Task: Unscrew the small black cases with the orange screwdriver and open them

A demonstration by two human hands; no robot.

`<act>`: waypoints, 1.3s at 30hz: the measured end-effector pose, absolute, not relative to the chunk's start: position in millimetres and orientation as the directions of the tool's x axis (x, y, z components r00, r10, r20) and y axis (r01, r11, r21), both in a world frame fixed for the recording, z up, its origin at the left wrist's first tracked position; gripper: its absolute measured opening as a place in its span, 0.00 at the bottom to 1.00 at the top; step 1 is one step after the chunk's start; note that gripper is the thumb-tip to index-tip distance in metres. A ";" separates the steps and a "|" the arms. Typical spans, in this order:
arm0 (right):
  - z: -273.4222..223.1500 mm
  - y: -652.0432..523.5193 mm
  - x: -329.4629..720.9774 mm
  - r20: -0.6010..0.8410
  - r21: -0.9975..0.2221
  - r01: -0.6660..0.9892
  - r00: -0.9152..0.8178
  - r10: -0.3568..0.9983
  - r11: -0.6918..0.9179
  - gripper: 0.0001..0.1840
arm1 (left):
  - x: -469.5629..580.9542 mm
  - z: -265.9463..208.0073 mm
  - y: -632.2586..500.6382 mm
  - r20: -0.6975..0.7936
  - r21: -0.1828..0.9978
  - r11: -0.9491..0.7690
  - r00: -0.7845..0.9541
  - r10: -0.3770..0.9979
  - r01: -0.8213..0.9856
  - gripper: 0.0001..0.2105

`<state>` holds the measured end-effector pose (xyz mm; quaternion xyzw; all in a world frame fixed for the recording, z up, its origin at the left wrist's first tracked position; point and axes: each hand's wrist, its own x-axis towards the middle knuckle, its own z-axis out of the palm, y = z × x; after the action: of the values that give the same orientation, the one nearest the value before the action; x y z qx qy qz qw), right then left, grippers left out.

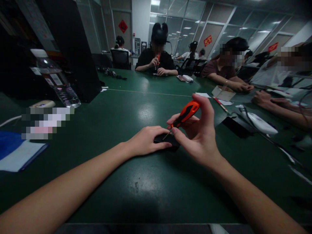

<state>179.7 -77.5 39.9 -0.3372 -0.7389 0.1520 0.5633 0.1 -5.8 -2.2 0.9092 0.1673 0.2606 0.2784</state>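
Two bare hands meet over one small, black, box-like block [168, 139]. The left hand [145, 141] holds this block from nine o'clock, between thumb and fingers. The right hand [204, 139] grips one orange-and-black-handled screwdriver [187, 113], its thin metal shaft reaching the block's top. One clear plastic bottle [57, 78] is at ten o'clock, one cream open carton [223, 92] at two. Green tabletop [146, 195] stretches from the block to its straight near edge at six.
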 end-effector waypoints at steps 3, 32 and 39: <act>34.7 -79.2 179.3 0.771 -0.568 0.371 -0.071 0.632 0.735 0.43 | -1.2 -3.6 -8.0 0.372 0.601 -0.779 0.801 0.468 0.176 0.16; 13.8 -72.9 174.3 0.842 -0.493 0.448 0.030 0.538 0.746 0.38 | -1.4 8.6 -23.3 0.434 0.416 -0.849 0.750 0.500 0.325 0.12; 6.3 -68.6 172.9 0.884 -0.404 0.476 -0.015 0.467 0.781 0.41 | 6.7 3.8 -28.6 0.440 0.457 -0.805 0.691 0.574 0.378 0.13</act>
<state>172.9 -68.6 6.3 -0.3306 -0.7125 -0.0035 0.6189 6.7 -28.6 3.8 0.9040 0.2633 0.2921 0.1676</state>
